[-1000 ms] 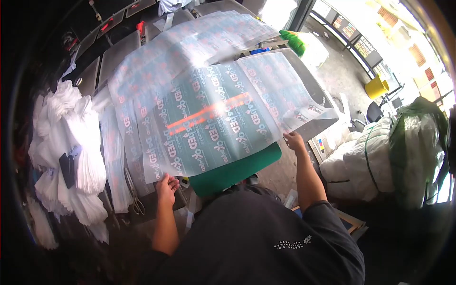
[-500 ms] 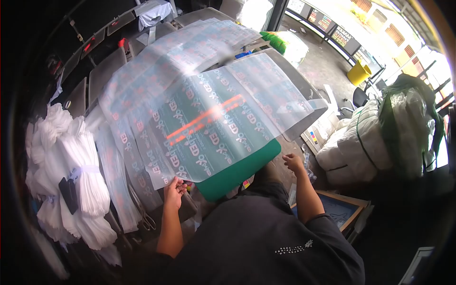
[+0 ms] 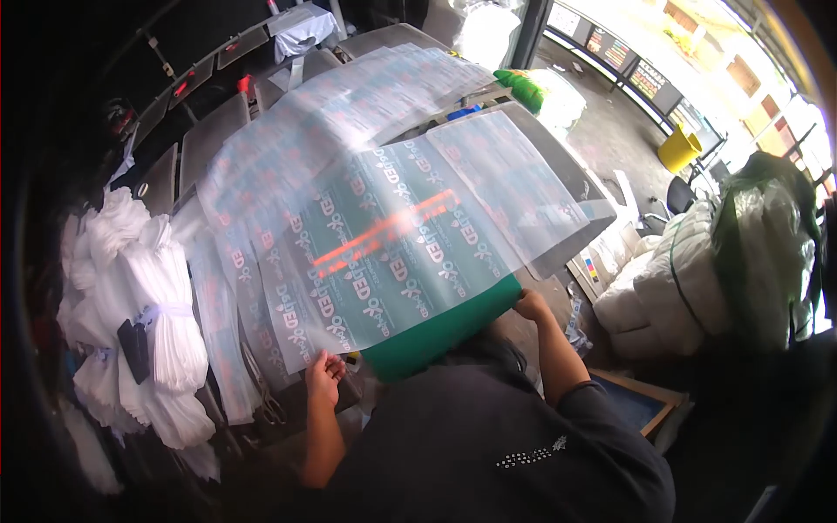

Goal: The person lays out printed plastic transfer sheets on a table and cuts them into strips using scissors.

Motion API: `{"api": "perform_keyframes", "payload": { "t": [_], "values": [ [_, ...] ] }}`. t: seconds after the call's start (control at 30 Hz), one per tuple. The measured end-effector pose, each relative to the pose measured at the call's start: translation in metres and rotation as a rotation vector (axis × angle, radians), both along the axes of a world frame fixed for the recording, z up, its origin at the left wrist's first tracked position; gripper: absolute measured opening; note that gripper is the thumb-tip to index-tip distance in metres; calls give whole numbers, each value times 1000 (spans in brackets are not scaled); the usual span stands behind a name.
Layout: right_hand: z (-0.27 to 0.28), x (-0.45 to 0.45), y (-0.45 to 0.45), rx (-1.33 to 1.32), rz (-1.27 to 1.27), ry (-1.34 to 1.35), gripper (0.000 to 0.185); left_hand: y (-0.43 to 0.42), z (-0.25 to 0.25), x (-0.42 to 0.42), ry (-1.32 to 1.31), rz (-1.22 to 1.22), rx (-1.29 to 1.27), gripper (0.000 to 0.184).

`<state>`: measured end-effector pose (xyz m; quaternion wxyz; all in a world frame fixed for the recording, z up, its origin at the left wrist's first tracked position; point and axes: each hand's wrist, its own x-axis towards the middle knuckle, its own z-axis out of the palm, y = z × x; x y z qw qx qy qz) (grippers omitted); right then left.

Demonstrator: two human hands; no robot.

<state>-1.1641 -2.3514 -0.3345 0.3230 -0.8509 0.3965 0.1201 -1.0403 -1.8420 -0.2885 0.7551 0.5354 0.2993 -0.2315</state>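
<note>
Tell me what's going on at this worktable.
A person has a large translucent printed sheet lying partly over a green board. The left hand is at the sheet's near left corner; whether it grips it is unclear. The right hand appears to hold the board's near right corner. More printed sheets lie beyond, and white bundles are at the left.

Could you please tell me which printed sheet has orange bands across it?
The front sheet, the one partly covering the green board; the paler sheet on its right and the sheets behind show no orange bands.
</note>
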Motion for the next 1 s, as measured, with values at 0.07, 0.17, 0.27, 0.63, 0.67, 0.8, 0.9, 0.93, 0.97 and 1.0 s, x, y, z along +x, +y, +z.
{"api": "perform_keyframes", "payload": {
  "t": [0.07,0.17,0.27,0.63,0.67,0.8,0.9,0.93,0.97,1.0],
  "values": [
    [24,10,-6,9,229,73,34,-10,3,-5,7,48,60,22],
    [-2,12,-38,273,367,151,34,-18,5,-6,-13,67,89,21],
    [13,11,-59,483,400,211,36,-26,7,-7,-38,171,131,21],
    [67,29,-133,1145,104,97,41,-49,26,-33,-155,589,109,24],
    [57,31,-130,1237,80,101,39,-51,29,-39,-190,624,109,25],
    [35,43,-88,1407,-193,-38,35,-89,64,-55,-274,639,53,24],
    [46,46,-57,1280,-472,-268,36,-90,72,-57,-369,596,23,29],
    [48,49,-55,1217,-632,-440,38,-92,78,-50,-427,612,16,31],
    [55,56,-60,1167,-693,-494,36,-92,84,-42,-434,630,18,31],
    [44,62,-72,1172,-675,-489,36,-92,89,-34,-516,653,7,33]
  ]
}}
